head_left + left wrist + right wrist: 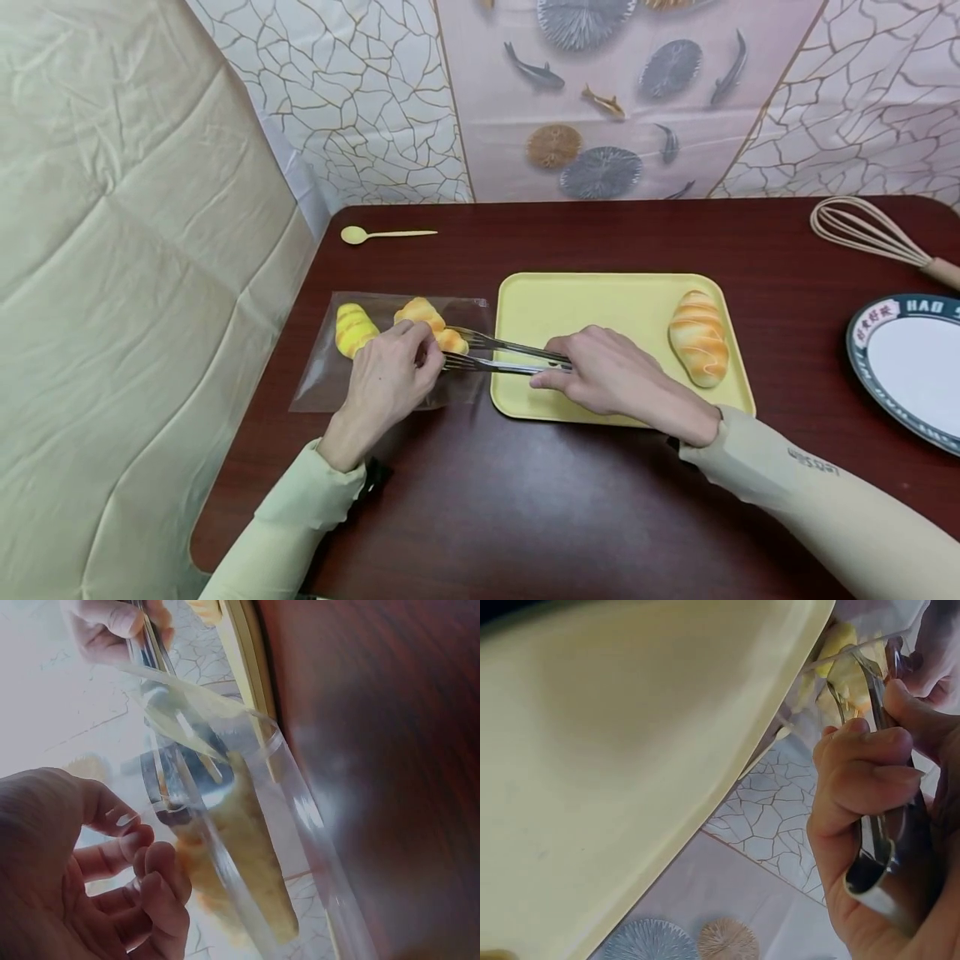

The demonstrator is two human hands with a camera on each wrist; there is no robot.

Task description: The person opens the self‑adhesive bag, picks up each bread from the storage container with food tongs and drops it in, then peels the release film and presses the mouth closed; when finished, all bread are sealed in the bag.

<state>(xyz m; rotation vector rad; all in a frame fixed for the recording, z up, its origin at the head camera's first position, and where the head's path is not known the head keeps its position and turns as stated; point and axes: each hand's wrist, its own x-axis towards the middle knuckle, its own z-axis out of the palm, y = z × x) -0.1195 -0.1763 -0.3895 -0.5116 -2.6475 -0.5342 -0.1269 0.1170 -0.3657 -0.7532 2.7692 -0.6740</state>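
Tongs, one pair, sit gripped in your right hand, tips at one orange bread; it and one yellow bread share one clear bag, pinched by your left hand. One tray holds a third bread. One spoon, whisk and plate rest on the dark-red counter, before a patterned wall.

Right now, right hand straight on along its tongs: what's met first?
Likely the lobed orange bread in the clear bag, via the tongs the right hand holds; exact contact is unclear.
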